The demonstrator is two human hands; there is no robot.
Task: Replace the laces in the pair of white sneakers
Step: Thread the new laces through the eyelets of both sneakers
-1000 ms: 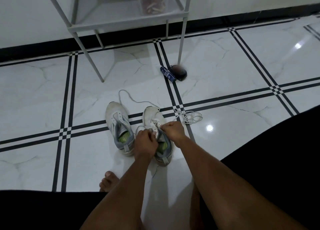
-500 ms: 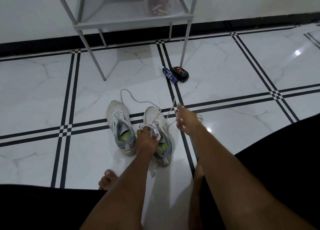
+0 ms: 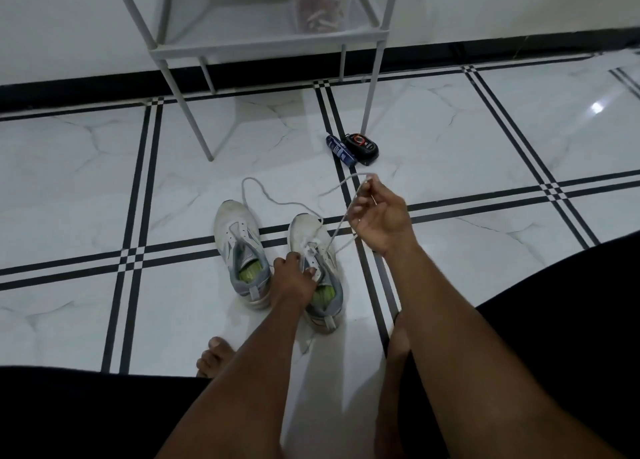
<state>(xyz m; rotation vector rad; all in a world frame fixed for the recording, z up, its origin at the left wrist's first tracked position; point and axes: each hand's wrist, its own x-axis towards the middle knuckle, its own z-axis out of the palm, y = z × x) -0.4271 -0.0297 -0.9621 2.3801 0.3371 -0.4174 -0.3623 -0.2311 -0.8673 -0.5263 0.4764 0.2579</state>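
Sneakers [image 3: 277, 254] sit side by side under the left hand [image 3: 294, 275], which pins the right one down so the right hand [image 3: 379, 216] can pinch its lace [image 3: 341, 221] and pull it up out of the eyelets.

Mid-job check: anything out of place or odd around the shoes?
Nothing damaged or spilled. A loose lace trails across the floor beyond the sneakers' toes, and a small dark case and a blue item lie by the shelf leg.
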